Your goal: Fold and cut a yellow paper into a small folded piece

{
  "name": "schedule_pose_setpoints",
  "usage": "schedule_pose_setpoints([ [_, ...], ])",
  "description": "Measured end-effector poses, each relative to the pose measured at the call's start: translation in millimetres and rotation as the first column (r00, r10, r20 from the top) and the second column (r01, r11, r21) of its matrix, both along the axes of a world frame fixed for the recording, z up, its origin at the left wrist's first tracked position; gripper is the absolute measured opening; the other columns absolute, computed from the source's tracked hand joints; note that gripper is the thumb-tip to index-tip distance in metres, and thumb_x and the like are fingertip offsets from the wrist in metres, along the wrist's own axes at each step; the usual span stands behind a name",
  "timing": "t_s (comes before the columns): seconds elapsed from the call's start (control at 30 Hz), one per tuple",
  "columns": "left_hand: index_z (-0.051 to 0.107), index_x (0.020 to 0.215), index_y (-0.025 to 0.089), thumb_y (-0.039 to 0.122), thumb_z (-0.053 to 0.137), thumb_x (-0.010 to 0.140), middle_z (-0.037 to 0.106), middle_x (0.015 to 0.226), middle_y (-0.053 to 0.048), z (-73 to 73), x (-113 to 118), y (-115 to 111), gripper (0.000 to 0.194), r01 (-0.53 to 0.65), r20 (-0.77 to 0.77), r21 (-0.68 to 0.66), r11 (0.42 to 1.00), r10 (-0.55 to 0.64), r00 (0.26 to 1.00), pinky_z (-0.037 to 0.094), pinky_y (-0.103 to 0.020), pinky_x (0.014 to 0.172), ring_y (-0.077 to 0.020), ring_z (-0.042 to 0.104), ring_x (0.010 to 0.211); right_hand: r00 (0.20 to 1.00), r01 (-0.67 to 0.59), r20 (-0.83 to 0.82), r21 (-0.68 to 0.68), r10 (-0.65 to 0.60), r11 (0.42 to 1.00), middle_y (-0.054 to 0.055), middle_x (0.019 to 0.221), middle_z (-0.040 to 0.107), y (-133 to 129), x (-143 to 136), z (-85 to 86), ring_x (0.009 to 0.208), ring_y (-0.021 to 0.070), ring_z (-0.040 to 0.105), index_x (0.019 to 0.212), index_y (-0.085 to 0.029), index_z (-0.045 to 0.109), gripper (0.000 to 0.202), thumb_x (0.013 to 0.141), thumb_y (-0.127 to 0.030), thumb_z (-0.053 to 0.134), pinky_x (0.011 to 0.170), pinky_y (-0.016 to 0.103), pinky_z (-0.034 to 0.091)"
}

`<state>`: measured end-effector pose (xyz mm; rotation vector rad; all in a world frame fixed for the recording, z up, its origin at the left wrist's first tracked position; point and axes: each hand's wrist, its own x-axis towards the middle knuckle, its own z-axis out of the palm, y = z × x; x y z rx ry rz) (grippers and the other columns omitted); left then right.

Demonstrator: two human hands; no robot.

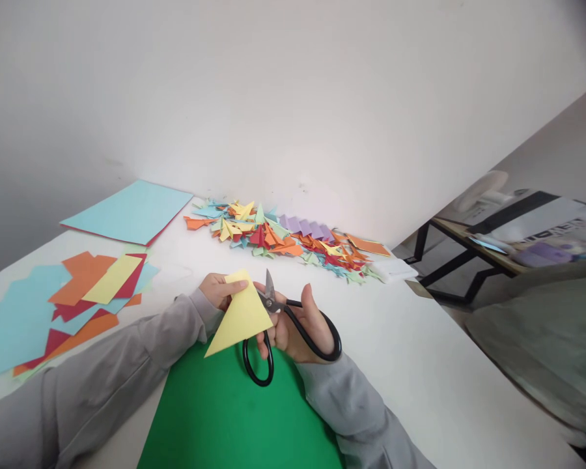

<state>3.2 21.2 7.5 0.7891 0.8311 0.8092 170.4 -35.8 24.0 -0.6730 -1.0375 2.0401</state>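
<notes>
Taking the yellow paper [241, 319] as the clock's centre, with twelve toward the wall [293, 98], the left hand [219, 291] pinches that paper near its upper end, thumb flat on the face, other fingers largely hidden behind. The paper is held up over the near part of the table [381, 339], tapering to a point at seven o'clock.

The right hand [297, 332] grips the scissors [273, 305], its thumb raised through the large black loop at four o'clock and fingers around the other loop at five. The loops are spread wide; one blade stands clear at one o'clock, beside the paper. Whether the other blade touches the paper cannot be told.

Below, at six o'clock, lies a green sheet [239, 423]. Bare tabletop opens at three o'clock, out to the table's slanting right edge, with a grey cloth [542, 332] beyond it. Room is tighter elsewhere: loose cut papers [107, 280] cover nine o'clock beside the left sleeve, a flat light-blue sheet [131, 208] sits at ten, and a long heap of folded paper pieces [273, 238] runs from twelve to two along the wall.
</notes>
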Motion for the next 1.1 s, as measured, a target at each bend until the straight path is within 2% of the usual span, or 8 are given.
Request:
schedule_pose_setpoints([
  [0.13, 0.064, 0.059, 0.005, 0.023, 0.072, 0.056, 0.065, 0.054, -0.01, -0.4, -1.1, 1.3, 0.02, -0.049, -0.032, 0.0, 0.999, 0.049, 0.998, 0.049, -0.026, 0.046, -0.0176, 0.061, 0.047, 1.0, 0.009, -0.006, -0.028, -0.009, 1.0, 0.007, 0.07, 0.061, 0.1, 1.8, 2.5, 0.057, 0.0201, 0.059, 0.133, -0.016, 0.024, 0.086, 0.071, -0.073, 0.002, 0.051, 0.03, 0.041],
  [0.27, 0.064, 0.058, 0.005, 0.019, 0.069, 0.059, 0.066, 0.054, -0.01, 0.5, -0.5, 2.3, 0.015, -0.044, -0.039, -0.029, 0.999, 0.043, 0.998, 0.049, -0.026, 0.046, -0.0168, 0.06, 0.047, 0.999, -0.015, -0.042, -0.038, 0.013, 0.999, 0.007, 0.074, 0.061, -0.3, 3.2, 2.2, 0.059, 0.0195, 0.06, 0.133, -0.017, 0.023, 0.083, 0.073, -0.07, 0.0, 0.053, 0.03, 0.041],
  [0.37, 0.063, 0.057, 0.006, 0.02, 0.07, 0.059, 0.066, 0.054, -0.01, 0.6, 0.7, 1.0, 0.016, -0.035, -0.028, -0.033, 0.999, 0.034, 0.999, 0.048, -0.025, 0.047, -0.0164, 0.06, 0.047, 1.0, -0.006, -0.004, -0.033, 0.005, 0.999, 0.007, 0.076, 0.062, -1.6, 2.4, 1.7, 0.059, 0.0187, 0.059, 0.133, -0.018, 0.023, 0.083, 0.073, -0.069, -0.002, 0.054, 0.03, 0.041],
  [0.53, 0.067, 0.071, 0.006, 0.027, 0.073, 0.055, 0.066, 0.055, -0.009, 0.8, 2.3, -3.1, 0.027, 0.123, 0.04, 0.051, 0.991, -0.125, 0.991, 0.047, -0.025, 0.049, -0.0155, 0.06, 0.049, 1.0, -0.021, 0.02, 0.041, 0.02, 0.999, 0.008, 0.078, 0.063, -3.0, -0.8, 1.3, 0.057, 0.0183, 0.058, 0.133, -0.017, 0.024, 0.083, 0.073, -0.072, 0.005, 0.049, 0.027, 0.039],
  [0.63, 0.067, 0.08, 0.006, 0.028, 0.073, 0.053, 0.065, 0.055, -0.008, 1.9, 2.9, -3.8, 0.034, 0.155, 0.046, 0.077, 0.985, -0.159, 0.986, 0.045, -0.024, 0.048, -0.0147, 0.059, 0.048, 0.998, -0.034, 0.055, 0.046, 0.031, 0.998, 0.007, 0.078, 0.064, -2.6, -1.4, 0.9, 0.055, 0.0175, 0.057, 0.132, -0.019, 0.025, 0.083, 0.072, -0.073, 0.005, 0.049, 0.028, 0.04],
  [0.93, 0.069, 0.077, 0.008, 0.036, 0.065, 0.062, 0.066, 0.057, -0.011, 3.2, 0.8, -1.9, 0.032, 0.155, 0.113, 0.068, 0.986, -0.162, 0.98, 0.045, -0.024, 0.047, -0.0157, 0.059, 0.049, 0.996, -0.084, 0.02, 0.074, 0.083, 0.994, 0.006, 0.071, 0.064, -2.5, 0.3, 2.5, 0.051, 0.0178, 0.058, 0.134, -0.016, 0.02, 0.086, 0.071, -0.073, 0.01, 0.047, 0.027, 0.039],
  [1.1, 0.068, 0.076, 0.007, 0.031, 0.072, 0.055, 0.065, 0.057, -0.008, 3.7, -0.1, -3.3, 0.032, 0.094, 0.062, 0.054, 0.994, -0.098, 0.993, 0.046, -0.024, 0.045, -0.0162, 0.06, 0.049, 0.996, -0.084, 0.005, 0.066, 0.084, 0.994, 0.004, 0.067, 0.063, -2.1, 0.8, 2.8, 0.046, 0.0168, 0.056, 0.134, -0.015, 0.018, 0.084, 0.073, -0.072, 0.01, 0.047, 0.027, 0.04],
])
